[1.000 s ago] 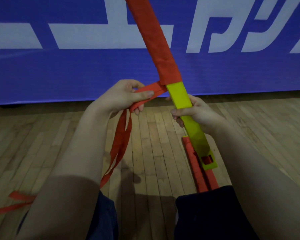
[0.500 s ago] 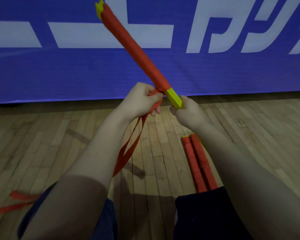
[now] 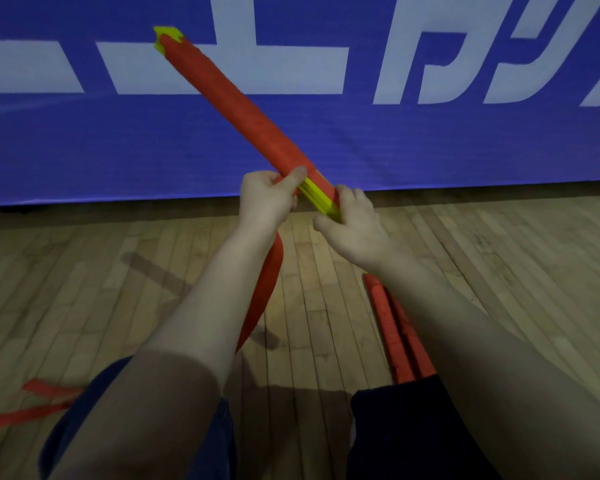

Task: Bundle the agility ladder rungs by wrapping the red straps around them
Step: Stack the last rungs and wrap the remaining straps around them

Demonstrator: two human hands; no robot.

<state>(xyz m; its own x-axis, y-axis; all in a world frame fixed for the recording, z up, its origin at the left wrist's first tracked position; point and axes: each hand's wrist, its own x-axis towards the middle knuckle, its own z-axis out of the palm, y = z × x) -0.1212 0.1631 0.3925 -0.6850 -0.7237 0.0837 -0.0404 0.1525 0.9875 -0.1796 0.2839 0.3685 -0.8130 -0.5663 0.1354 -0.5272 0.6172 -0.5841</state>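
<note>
This looks like an indoor sports hall or gymnasium. The floor (image 3: pixel 84 289) is laid in narrow strips of pale varnished wood, the kind used on courts. It runs up to a long blue banner (image 3: pixel 430 143) standing along its far edge, printed with large white lettering (image 3: pixel 413 64) that the frame cuts off. Training gear fits the setting. In front of the banner is a wrapped bundle of yellow ladder rungs (image 3: pixel 243 109) trailing a red strap (image 3: pixel 269 289), and below the banner a second red-wrapped bundle (image 3: pixel 395 334) lies on the boards.

Both hands grip rung bundle (image 3: pixel 236 102): L hand (image 3: pixel 265 199) pinching red strap (image 3: pixel 269 282), R hand (image 3: pixel 352 225) on yellow end.
</note>
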